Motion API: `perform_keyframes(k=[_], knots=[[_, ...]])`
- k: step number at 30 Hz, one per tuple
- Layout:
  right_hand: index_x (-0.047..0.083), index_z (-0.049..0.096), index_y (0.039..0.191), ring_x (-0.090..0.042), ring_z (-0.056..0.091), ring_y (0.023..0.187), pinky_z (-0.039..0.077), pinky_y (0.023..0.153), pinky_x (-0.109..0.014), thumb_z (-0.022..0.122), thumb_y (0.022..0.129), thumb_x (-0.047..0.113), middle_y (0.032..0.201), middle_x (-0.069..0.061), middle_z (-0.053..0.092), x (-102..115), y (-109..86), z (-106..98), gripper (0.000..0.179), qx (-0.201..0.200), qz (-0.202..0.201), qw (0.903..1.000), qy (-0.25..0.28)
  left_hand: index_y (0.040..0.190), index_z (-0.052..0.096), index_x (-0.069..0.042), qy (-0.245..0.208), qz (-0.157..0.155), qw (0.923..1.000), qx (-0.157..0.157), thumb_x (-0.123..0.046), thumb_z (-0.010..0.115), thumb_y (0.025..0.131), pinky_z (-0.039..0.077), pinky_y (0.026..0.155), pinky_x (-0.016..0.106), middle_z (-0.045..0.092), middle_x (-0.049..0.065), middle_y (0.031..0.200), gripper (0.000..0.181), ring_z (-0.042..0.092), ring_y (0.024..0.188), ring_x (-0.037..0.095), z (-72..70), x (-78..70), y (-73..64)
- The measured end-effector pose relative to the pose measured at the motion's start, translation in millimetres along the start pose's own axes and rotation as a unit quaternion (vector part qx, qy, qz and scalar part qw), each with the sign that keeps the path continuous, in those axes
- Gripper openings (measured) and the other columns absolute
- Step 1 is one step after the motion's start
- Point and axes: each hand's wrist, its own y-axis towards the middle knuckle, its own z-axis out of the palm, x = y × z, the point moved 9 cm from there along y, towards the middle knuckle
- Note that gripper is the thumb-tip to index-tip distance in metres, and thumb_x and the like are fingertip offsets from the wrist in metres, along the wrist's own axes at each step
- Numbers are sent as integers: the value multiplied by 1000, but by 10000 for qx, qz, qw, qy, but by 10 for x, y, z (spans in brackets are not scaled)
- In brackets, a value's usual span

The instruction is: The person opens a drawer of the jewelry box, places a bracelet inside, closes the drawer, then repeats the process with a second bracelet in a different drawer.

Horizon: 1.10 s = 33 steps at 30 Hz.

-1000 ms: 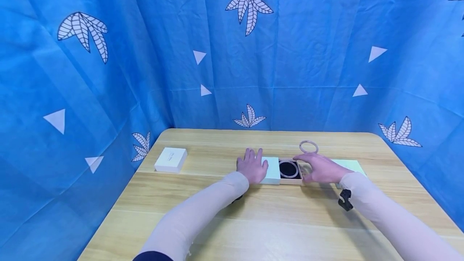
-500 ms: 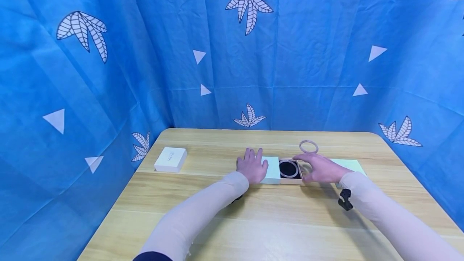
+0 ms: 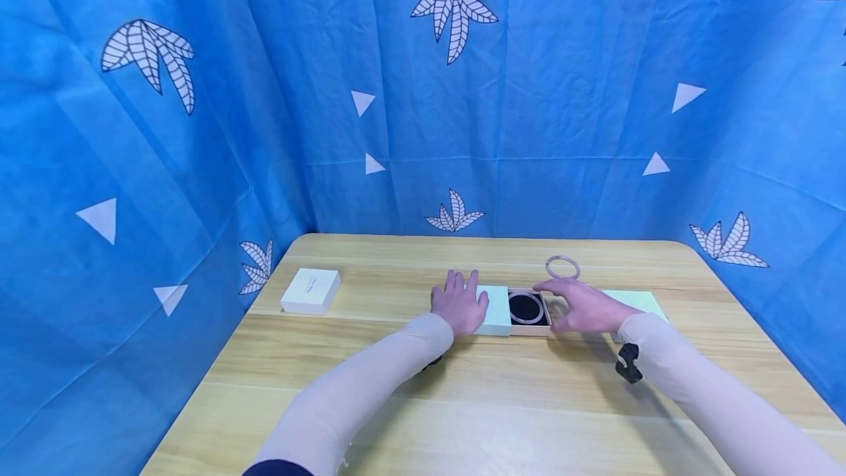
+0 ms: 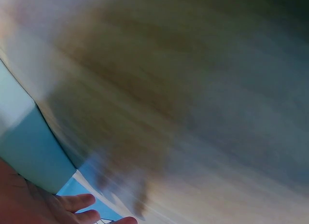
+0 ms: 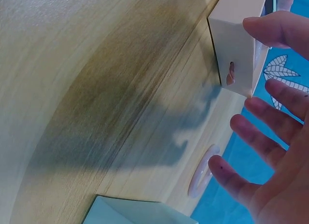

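In the head view, my left hand [image 3: 460, 305] rests with straight, spread fingers on the left part of a pale green box sleeve [image 3: 492, 311]. A box drawer [image 3: 531, 330] sticks out of the sleeve to the right; a pale bangle [image 3: 541, 311] lies in it on a black lining. My right hand [image 3: 588, 305] is at the drawer's right end, fingers spread, thumb tip at the near corner and index fingertip at the far one. The right wrist view shows the drawer's end wall [image 5: 234, 55] with a small slot, the thumb beside its top edge and the fingers extended.
A second bangle [image 3: 563, 258] lies on the wooden table [image 3: 463, 402] behind my right hand. Partly hidden by that hand is another pale green box part [image 3: 640, 303]. A white box [image 3: 311, 291] stands at the left. Blue patterned cloth [image 3: 568, 94] hangs behind and around the table.
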Motion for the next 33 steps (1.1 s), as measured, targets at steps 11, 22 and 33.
perform_keyframes(k=[11,22,33], knots=[[9,53,144,-44,48,136,40,107,-63,83,74,17,148,-16,52,-13,11,0,77,-9,9,10000,-73,163,17,-23,34,11,10000,15,-54,13,105,29,114,62,24,14,166,66,15,156,31,-8,-3,-5],[11,53,145,-44,46,137,40,107,-64,83,74,17,149,-17,51,-25,22,2,77,-34,13,10000,-38,163,16,-24,52,-16,10000,80,-54,13,104,28,115,62,23,14,167,66,14,156,31,-4,-1,7],[10,52,146,-44,50,133,42,105,-64,83,75,18,148,-17,52,19,57,11,77,-22,-49,10000,27,163,16,-23,19,21,10000,74,-55,13,104,27,116,63,22,14,167,67,14,156,32,-5,4,17]])
